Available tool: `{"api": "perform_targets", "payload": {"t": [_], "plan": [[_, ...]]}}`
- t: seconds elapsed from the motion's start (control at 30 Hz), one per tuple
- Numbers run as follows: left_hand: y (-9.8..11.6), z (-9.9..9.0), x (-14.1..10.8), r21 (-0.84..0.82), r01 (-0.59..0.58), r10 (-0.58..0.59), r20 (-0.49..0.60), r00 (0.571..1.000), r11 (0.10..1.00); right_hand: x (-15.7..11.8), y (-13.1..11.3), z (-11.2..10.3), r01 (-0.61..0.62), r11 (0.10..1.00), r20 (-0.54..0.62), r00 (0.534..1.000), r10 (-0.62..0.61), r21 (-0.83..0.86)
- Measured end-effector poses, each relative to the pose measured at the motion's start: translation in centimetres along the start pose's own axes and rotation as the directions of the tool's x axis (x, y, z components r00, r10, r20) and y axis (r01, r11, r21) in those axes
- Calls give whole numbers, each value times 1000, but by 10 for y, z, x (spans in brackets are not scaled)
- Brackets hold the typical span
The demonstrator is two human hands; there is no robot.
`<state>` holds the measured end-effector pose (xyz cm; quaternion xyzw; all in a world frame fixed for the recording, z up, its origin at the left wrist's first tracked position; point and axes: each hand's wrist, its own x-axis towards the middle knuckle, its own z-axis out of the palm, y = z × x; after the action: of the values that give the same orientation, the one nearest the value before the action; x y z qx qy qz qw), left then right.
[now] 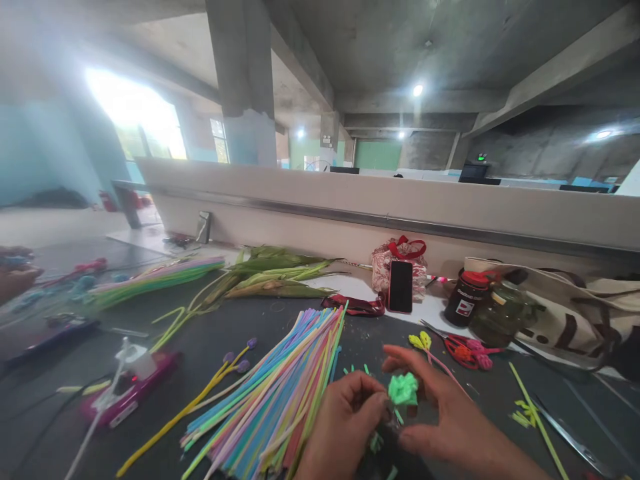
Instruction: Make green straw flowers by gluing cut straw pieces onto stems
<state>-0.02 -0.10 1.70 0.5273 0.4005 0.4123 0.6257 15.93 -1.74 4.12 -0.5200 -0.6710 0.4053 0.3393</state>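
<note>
My left hand (350, 417) is closed in a pinch at the left side of a mint-green flower-like tuft (403, 389), made of small folded pieces. My right hand (445, 410) curves around the tuft's right side, thumb and fingers apart; contact with it is unclear. Beneath the hands lie small green offcuts (376, 441), partly hidden. A large bundle of long pastel straws (280, 393) fans out just left of my left hand. Beyond my right hand rests a yellow flower (421, 341) on a pink stem.
Left are a purple power strip (133, 393) and a yellow stem with purple buds (220, 377). Corn husks (280, 273) lie behind. A phone (401, 287) leans on a patterned bag (383, 263). Right stand a dark bottle (465, 300) and scissors (570, 437). Another person's hand (17, 277) shows far left.
</note>
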Motion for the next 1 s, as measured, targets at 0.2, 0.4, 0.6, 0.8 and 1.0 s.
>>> {"api": "perform_targets", "payload": {"t": [0.2, 0.4, 0.6, 0.8, 1.0], "plan": [[-11, 0, 11, -517, 22, -106, -135, 985, 856, 4, 31, 25, -22, 933, -188, 978, 95, 360], [-20, 5, 19, -634, -93, -65, -222, 973, 768, 17, 22, 50, 9, 972, -20, 1000, -4, 235], [-20, 0, 18, -674, -80, -19, -138, 990, 735, 33, 8, 63, -29, 937, -41, 998, 46, 347], [-23, -11, 17, -629, 18, -37, -16, 999, 777, 22, 4, 58, -136, 882, 56, 991, 124, 451], [-18, -15, 9, -663, 23, 2, 37, 999, 748, 13, 12, 66, -184, 793, 105, 983, 152, 581]]}}
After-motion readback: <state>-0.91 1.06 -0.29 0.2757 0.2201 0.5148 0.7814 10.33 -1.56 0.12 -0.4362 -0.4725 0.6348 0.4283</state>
